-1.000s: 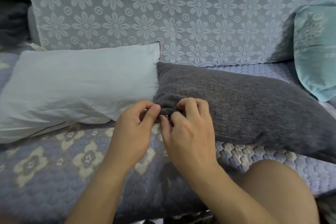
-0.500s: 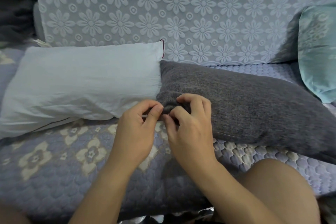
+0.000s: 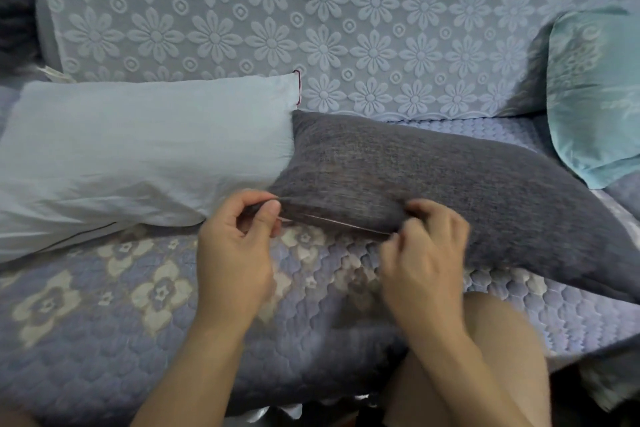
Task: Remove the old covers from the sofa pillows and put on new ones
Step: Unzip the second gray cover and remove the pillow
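I see the sofa (image 3: 104,340) carrying the grey pillow (image 3: 450,184), which I take as my landmark; a pale bare pillow (image 3: 138,156) butts its left end and a teal one (image 3: 595,94) stands off its right end. My hands are apart along its near edge; the left hand (image 3: 235,246) pinches the corner, the right hand (image 3: 426,253) pinches at the zip line (image 3: 336,222); blur hides the pull. My worry: the slider could snag fabric if that corner slackens.
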Demonstrator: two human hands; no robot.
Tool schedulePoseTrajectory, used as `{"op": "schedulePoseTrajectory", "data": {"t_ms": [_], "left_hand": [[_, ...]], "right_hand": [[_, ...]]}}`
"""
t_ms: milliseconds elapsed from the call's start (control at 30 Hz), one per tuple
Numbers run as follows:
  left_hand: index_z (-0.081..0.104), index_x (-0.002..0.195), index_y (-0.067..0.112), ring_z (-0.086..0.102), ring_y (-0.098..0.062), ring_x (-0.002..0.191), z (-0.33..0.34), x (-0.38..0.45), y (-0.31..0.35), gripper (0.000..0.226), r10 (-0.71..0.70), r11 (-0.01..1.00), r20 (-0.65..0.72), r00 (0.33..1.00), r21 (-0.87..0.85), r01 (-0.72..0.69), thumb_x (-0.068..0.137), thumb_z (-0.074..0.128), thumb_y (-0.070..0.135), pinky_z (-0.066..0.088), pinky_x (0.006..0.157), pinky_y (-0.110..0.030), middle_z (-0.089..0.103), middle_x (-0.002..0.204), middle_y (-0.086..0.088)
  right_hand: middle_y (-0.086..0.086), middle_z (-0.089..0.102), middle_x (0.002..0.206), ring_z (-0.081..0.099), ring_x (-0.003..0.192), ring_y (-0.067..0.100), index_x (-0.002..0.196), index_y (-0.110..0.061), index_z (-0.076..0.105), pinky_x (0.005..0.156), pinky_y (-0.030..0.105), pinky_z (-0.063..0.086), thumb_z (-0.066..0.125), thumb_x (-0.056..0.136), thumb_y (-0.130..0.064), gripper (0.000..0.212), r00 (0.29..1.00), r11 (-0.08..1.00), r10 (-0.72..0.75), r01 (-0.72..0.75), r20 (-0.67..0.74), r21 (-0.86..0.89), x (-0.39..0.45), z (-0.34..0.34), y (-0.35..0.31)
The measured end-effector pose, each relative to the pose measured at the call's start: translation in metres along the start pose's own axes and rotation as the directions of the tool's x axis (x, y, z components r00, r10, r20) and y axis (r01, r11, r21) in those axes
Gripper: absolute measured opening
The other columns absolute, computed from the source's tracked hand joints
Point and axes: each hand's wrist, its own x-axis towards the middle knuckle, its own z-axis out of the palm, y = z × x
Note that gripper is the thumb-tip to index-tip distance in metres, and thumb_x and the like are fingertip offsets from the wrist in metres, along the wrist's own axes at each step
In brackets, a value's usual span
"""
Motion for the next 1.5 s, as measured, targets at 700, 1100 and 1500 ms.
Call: {"op": "schedulePoseTrajectory", "data": {"t_ms": [700, 1100, 1500], "left_hand": [[0.06, 0.094, 0.036, 0.065, -0.027, 0.09, -0.038, 0.182, 0.273, 0.021, 0.476, 0.879, -0.392, 0.787, 0.171, -0.446, 0.087, 0.053, 0.054, 0.055, 0.086, -0.046, 0.066, 0.093, -0.002], [0.067, 0.096, 0.02, 0.063, -0.036, 0.102, -0.24, 0.181, 0.097, 0.017, 0.002, 0.952, -0.532, 0.847, 0.26, 0.161, 0.095, 0.06, 0.036, 0.053, 0.093, -0.055, 0.068, 0.102, -0.009], [0.069, 0.105, 0.024, 0.049, -0.026, 0.127, -0.118, 0.143, 0.082, 0.039, 0.333, 0.288, 0.642, 0.69, 0.627, -0.723, 0.093, 0.048, 0.054, 0.034, 0.112, -0.045, 0.058, 0.127, -0.003]], "right_hand": [[0.013, 0.056, 0.091, 0.049, 0.088, 0.031, 0.083, -0.004, 0.056, 0.077, 0.041, 0.036, 0.048, 0.094, -0.017, 0.019, 0.92, 1.0, 0.012, -0.001, -0.391, 0.027, 0.264, -0.207, 0.005], [-0.004, 0.039, 0.078, 0.041, 0.062, 0.019, 0.074, -0.014, 0.037, 0.058, 0.042, 0.028, 0.048, 0.096, -0.009, 0.025, 0.974, 0.971, -0.125, 0.081, 0.188, 0.226, 0.165, -0.022, -0.139], [-0.002, 0.044, 0.081, 0.042, 0.073, 0.018, 0.079, -0.013, 0.046, 0.065, 0.037, 0.029, 0.053, 0.097, -0.011, 0.019, 0.974, 0.951, -0.174, 0.127, 0.147, 0.283, 0.149, 0.008, -0.178]]}}
